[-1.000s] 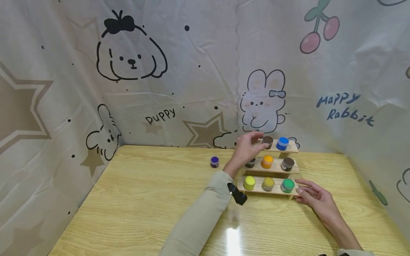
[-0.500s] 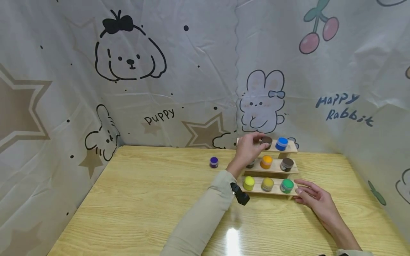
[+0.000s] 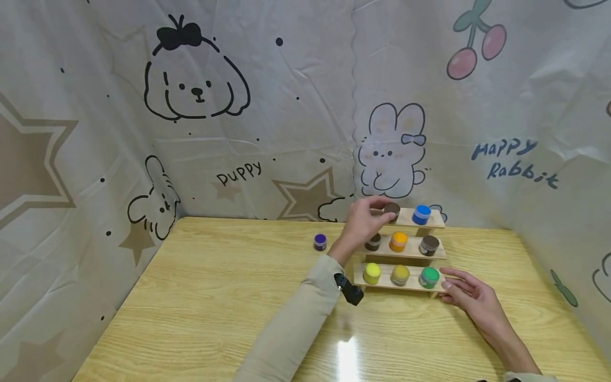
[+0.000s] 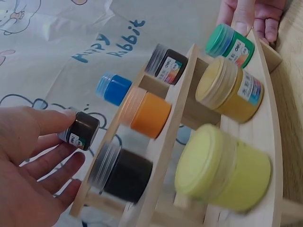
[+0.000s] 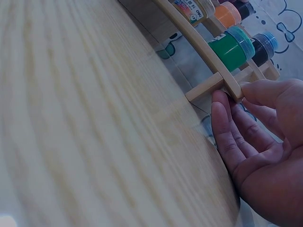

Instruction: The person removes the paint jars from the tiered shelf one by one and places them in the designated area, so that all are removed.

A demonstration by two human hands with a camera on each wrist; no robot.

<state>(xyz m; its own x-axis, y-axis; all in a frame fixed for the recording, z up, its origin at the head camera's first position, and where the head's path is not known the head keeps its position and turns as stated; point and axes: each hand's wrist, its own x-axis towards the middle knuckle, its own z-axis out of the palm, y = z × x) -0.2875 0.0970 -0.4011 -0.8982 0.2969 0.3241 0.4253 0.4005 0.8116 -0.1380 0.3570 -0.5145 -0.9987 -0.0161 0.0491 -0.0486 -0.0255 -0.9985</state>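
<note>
My left hand (image 3: 361, 225) pinches a dark brown paint jar (image 4: 84, 131) between thumb and fingers at the top tier of a three-step wooden rack (image 3: 414, 254). Whether the jar touches the tier is hard to tell. A blue paint jar (image 3: 421, 215) stands to its right on that tier. At the rack's front right corner, my right hand (image 5: 265, 137) grips the end of the lowest tier between thumb and fingers. Close to its thumb stands a green paint jar (image 3: 429, 277).
The middle tier bears an orange jar (image 3: 398, 242) between two dark jars. Yellow (image 3: 372, 273) and ochre (image 3: 400, 275) jars share the lowest tier with the green one. A purple jar (image 3: 320, 242) sits on the table (image 3: 215, 297), left of the rack. A printed curtain hangs behind.
My left hand has shifted a little left with the dark brown jar, widening the gap to the blue jar. The right hand stays at the rack's corner.
</note>
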